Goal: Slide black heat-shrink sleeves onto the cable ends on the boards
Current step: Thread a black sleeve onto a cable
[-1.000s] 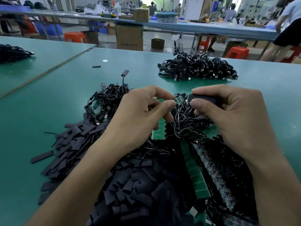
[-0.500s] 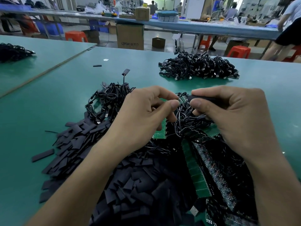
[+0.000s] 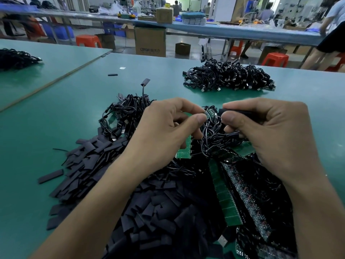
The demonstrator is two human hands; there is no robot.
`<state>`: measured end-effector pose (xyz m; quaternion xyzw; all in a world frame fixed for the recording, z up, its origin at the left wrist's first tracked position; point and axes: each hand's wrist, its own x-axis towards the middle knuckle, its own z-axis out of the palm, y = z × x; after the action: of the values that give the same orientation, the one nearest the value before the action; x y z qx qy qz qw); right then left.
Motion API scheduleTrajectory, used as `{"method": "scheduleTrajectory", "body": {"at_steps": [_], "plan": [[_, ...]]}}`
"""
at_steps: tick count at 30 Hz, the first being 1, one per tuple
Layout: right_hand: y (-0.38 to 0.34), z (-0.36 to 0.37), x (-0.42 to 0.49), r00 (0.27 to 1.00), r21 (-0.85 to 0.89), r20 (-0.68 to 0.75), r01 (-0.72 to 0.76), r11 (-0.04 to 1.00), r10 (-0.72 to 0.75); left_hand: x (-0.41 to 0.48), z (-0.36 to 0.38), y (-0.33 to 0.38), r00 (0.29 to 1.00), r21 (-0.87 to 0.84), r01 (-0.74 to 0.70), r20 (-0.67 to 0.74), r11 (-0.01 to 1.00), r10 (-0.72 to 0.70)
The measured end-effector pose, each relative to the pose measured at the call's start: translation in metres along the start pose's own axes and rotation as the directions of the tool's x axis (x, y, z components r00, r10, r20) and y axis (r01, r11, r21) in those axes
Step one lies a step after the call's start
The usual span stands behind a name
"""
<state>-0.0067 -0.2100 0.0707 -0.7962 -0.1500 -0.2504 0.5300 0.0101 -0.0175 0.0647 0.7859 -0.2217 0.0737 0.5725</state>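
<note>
My right hand (image 3: 270,131) pinches a black heat-shrink sleeve (image 3: 240,112) between thumb and forefinger, its open end facing left. My left hand (image 3: 164,131) pinches a thin black cable end (image 3: 211,118) just left of that sleeve, with a small gap between them. Under both hands lie green circuit boards (image 3: 226,200) tangled with black cables (image 3: 218,139). A big heap of loose black sleeves (image 3: 149,208) covers the table in front of me.
A second bundle of black cables (image 3: 229,75) lies farther back on the green table (image 3: 56,128). Another cable pile (image 3: 16,57) sits on the left table. One cable with a sleeve (image 3: 145,82) sticks upright. Stools, boxes and people stand beyond.
My two hands have drawn slightly closer, the sleeve's open end nearing the cable end. Otherwise the piles have not moved.
</note>
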Motion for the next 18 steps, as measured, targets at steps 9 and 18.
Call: {"method": "scheduleTrajectory", "body": {"at_steps": [9,18], "plan": [[0.003,0.003,0.0,0.999,-0.095,0.016,0.031,0.995,-0.029,0.0,0.002,0.0,1.0,0.002,0.001,0.026,1.0,-0.001],[0.012,0.001,0.0,0.995,-0.096,0.075,0.072,0.993,-0.065,0.0,-0.003,-0.002,0.998,0.007,-0.014,0.055,1.0,0.014]]}}
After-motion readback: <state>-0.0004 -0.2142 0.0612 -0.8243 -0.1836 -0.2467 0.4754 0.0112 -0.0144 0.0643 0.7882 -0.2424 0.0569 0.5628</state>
